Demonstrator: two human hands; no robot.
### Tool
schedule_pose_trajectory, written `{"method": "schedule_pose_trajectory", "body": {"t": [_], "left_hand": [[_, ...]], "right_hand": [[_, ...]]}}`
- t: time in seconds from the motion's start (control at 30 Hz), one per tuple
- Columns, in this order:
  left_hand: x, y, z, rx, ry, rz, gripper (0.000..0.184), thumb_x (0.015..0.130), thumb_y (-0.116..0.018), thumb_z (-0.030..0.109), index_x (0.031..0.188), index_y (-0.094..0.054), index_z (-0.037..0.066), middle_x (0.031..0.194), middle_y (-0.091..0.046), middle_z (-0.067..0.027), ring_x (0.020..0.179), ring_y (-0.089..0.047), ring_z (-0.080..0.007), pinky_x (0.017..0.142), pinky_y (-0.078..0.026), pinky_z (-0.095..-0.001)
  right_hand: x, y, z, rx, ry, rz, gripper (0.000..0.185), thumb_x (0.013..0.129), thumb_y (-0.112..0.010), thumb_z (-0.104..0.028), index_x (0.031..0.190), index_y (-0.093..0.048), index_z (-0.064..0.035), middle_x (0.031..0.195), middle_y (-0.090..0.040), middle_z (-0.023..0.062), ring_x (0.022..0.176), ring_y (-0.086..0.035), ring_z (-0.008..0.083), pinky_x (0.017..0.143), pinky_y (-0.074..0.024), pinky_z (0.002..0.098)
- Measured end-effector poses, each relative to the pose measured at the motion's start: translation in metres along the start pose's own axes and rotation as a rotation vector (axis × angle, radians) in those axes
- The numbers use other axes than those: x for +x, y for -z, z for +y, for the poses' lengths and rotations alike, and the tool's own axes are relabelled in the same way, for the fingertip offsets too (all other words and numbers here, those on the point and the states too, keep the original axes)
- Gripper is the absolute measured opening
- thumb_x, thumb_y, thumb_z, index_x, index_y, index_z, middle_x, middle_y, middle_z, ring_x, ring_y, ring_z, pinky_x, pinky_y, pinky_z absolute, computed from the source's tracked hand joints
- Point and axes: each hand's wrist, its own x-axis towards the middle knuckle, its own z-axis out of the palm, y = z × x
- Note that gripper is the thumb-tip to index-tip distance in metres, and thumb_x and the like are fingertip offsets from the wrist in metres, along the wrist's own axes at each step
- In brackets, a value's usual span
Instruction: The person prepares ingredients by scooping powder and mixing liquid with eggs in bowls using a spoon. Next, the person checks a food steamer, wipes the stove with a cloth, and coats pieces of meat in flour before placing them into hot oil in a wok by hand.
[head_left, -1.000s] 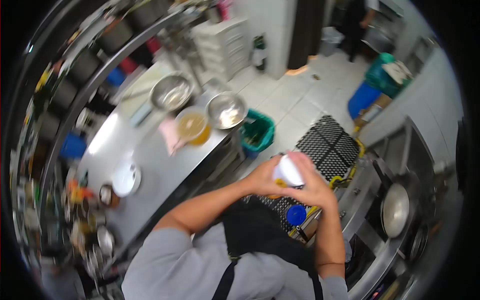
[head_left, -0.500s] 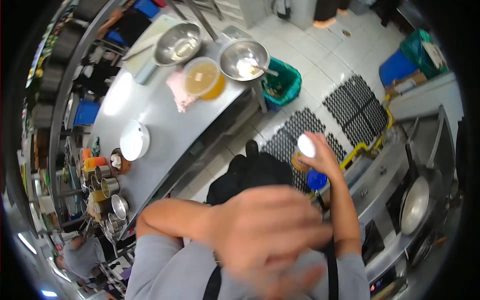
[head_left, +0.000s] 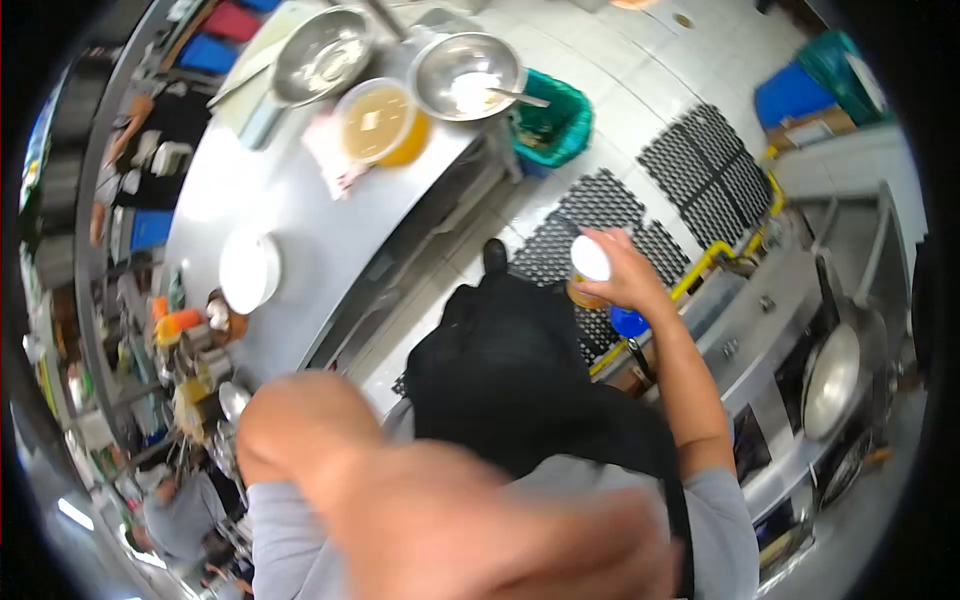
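Observation:
My right hand (head_left: 634,276) is closed around a jar (head_left: 584,292) with a white lid (head_left: 591,258), held out over the floor in front of me. The jar's contents look yellowish-brown, and my fingers cover part of it. Just below that hand is a round blue object (head_left: 629,321) with a dark handle; I cannot tell its kind. My left hand (head_left: 510,530) is close to the camera, across my chest. Motion smears its fingers, so what it holds, if anything, does not show.
The steel table (head_left: 340,235) on the left carries a white bowl (head_left: 250,272), a tub of yellow liquid (head_left: 382,125), a pink cloth (head_left: 328,155) and two metal bowls (head_left: 467,75). A green-lined bin (head_left: 560,120) stands beside it. At right is a stove with a wok (head_left: 832,380). Black mats (head_left: 705,165) cover floor tiles.
My left hand has moved down and nearer the camera. My right hand keeps the jar and appears slightly higher and further left. The whole view has shifted a little.

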Motion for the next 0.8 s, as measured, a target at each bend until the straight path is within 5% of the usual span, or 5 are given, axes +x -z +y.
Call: {"method": "schedule_pose_trajectory", "body": {"t": [0.03,0.07,0.27,0.67,0.8], "left_hand": [[0.002,-0.002,-0.006,-0.114,0.003,0.100,0.016,0.075,-0.070,0.006,0.083,-0.068,-0.007,0.075,-0.065,-0.0165,0.063,-0.063,-0.0231,0.054,-0.053,-0.0310],[0.022,0.053,-0.020,-0.110,-0.209,-0.633,0.026,0.083,-0.063,0.010,0.105,-0.066,-0.004,0.092,-0.067,-0.0165,0.077,-0.066,-0.0234,0.067,-0.054,-0.0335],[-0.039,0.055,-0.088,-0.114,0.493,-0.085,0.033,0.081,-0.048,-0.009,0.111,-0.060,-0.002,0.088,-0.067,-0.0147,0.080,-0.068,-0.0239,0.076,-0.056,-0.0365],[-0.451,0.106,-0.329,0.364,1.964,-0.156,0.029,0.080,-0.062,0.019,0.100,-0.071,0.001,0.088,-0.072,-0.0188,0.085,-0.070,-0.0261,0.076,-0.054,-0.0387],[-0.407,0.066,-0.342,0.246,1.497,-0.164,0.038,0.079,-0.068,0.016,0.114,-0.064,0.000,0.086,-0.071,-0.0122,0.079,-0.068,-0.0209,0.073,-0.055,-0.0360]], "right_hand": [[0.001,-0.003,0.007,0.002,0.029,0.009,0.082,0.064,-0.085,-0.032,0.137,-0.050,-0.0156,0.125,-0.052,0.0183,0.111,-0.059,0.0376,0.093,-0.0496,0.0436],[0.003,-0.002,0.007,0.021,0.005,-0.015,0.084,0.063,-0.086,-0.031,0.137,-0.050,-0.0158,0.127,-0.051,0.0187,0.112,-0.059,0.0378,0.094,-0.0494,0.0444],[-0.016,0.017,-0.007,0.022,-0.084,0.018,0.083,0.065,-0.086,-0.025,0.138,-0.049,-0.0113,0.129,-0.049,0.0189,0.115,-0.056,0.0374,0.097,-0.0472,0.0408],[-0.039,0.061,-0.029,0.102,-0.093,0.192,0.093,0.065,-0.086,-0.026,0.144,-0.040,-0.0089,0.134,-0.045,0.0188,0.122,-0.052,0.0374,0.102,-0.0450,0.0413],[-0.026,0.074,-0.043,0.123,-0.043,0.176,0.095,0.063,-0.088,-0.026,0.143,-0.041,-0.0075,0.133,-0.047,0.0183,0.121,-0.052,0.0358,0.102,-0.0450,0.0404]]}}
